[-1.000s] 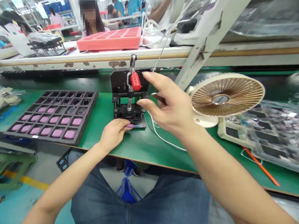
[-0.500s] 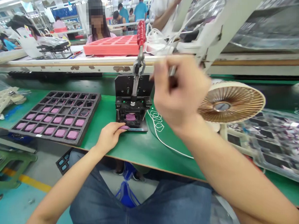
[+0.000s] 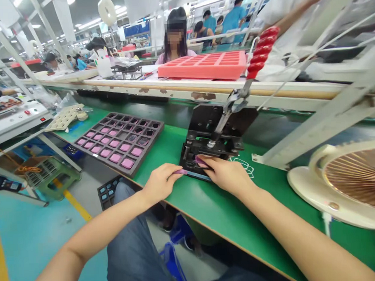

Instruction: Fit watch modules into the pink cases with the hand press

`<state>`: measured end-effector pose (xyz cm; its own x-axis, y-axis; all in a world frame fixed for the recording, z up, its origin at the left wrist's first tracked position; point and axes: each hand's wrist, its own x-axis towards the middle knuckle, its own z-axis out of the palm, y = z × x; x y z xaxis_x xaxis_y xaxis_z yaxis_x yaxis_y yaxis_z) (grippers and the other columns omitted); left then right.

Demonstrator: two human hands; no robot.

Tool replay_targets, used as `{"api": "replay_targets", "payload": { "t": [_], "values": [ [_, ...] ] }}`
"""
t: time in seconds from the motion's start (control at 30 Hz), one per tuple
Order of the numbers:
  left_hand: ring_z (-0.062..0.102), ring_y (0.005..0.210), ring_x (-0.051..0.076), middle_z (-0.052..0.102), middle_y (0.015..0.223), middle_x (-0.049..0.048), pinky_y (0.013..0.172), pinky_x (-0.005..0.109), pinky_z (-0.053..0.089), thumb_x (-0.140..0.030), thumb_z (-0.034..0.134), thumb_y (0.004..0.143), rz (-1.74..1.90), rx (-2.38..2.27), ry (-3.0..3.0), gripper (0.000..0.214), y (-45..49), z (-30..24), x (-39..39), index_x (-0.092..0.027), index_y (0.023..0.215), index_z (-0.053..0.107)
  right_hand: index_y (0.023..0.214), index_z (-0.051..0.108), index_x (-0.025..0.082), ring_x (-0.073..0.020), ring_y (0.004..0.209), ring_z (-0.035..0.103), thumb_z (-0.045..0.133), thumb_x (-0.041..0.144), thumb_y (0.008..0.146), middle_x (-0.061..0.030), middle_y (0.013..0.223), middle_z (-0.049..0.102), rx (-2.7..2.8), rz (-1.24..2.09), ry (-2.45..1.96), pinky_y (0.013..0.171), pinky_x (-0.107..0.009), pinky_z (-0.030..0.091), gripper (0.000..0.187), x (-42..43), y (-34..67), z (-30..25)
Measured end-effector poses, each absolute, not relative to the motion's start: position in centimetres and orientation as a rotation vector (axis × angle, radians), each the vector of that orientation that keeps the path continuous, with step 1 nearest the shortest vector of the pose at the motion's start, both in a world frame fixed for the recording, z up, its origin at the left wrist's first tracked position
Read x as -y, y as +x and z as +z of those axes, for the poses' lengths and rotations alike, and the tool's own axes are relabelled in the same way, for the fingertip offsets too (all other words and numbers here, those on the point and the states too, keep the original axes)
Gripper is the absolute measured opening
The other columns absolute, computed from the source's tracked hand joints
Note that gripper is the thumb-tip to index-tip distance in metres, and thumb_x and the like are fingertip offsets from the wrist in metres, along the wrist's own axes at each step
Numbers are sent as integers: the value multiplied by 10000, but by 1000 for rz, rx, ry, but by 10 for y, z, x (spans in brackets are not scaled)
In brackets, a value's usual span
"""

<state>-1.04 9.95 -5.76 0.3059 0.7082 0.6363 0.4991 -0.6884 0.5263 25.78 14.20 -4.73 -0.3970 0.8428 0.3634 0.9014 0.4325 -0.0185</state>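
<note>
My left hand pinches a thin purple piece at the front left edge of a black toggle-clamp press. My right hand reaches into the press, its fingertips closed on another purple piece in the nest. A thin dark edge shows under those fingers; I cannot make out what it is. The press's red-gripped lever stands up, tilted right. Left of the press lies a dark foam tray with purple rounded-square pieces in its near pockets and dark frames in the far ones.
A cream fan stands at the right of the green bench. White loops of cord lie behind my right hand. A pink-red divided tray sits on the shelf behind, with a person beyond it. A slanted white post rises at right.
My right hand has come down from beside the lever to the purple piece in the press. My left hand still holds its piece. The view has swung, so the bench appears shifted and tilted.
</note>
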Motion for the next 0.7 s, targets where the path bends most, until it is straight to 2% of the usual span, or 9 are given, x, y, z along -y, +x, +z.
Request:
{"api": "replay_targets", "payload": {
  "t": [0.17,0.3,0.4,0.53,0.63,0.7],
  "values": [
    [747,1150,244,782,1197,132,1071,429,614,-179,585,1079,1331,-1011,2420,213,22,-64,-131,-153,1227,736,1496,681,272,-241,1094,784,445,173,1085,-49,1459,718,2342,-278,-1553,662,-282,558,485,-125,266,-48],
    [745,1146,265,772,1198,145,1069,468,613,-146,563,1074,1324,-987,2463,221,45,-71,-148,-142,1221,728,1460,703,273,-256,1097,784,582,304,1065,-66,1438,730,2369,-246,-1566,727,-294,605,414,-127,265,-48],
    [745,1128,276,772,1175,164,1051,475,621,-152,549,1080,1351,-1020,2466,232,46,-73,-149,-111,1238,713,1409,733,255,-279,1077,793,657,311,1012,-80,1328,785,2323,-222,-1595,802,-337,641,408,-136,259,-49],
    [742,1149,268,768,1189,153,1046,466,629,-149,528,1082,1355,-1058,2469,264,38,-73,-145,-140,1273,709,1356,763,250,-279,1082,803,649,280,1000,-70,1274,806,2242,-218,-1599,848,-342,652,376,-138,257,-51],
    [724,1208,277,756,1257,158,1103,500,602,-96,508,1057,1298,-1035,2496,319,42,-70,-144,-158,1288,719,1358,754,245,-265,1165,787,601,276,1033,-56,1363,770,2227,-242,-1530,810,-312,657,360,-117,269,-48],
    [711,1232,277,756,1267,148,1127,488,588,-57,537,1015,1217,-985,2530,335,51,-68,-145,-170,1258,739,1349,747,245,-267,1150,795,572,329,1075,-54,1370,766,2170,-303,-1422,774,-322,664,336,-93,277,-41]
  ]
}}
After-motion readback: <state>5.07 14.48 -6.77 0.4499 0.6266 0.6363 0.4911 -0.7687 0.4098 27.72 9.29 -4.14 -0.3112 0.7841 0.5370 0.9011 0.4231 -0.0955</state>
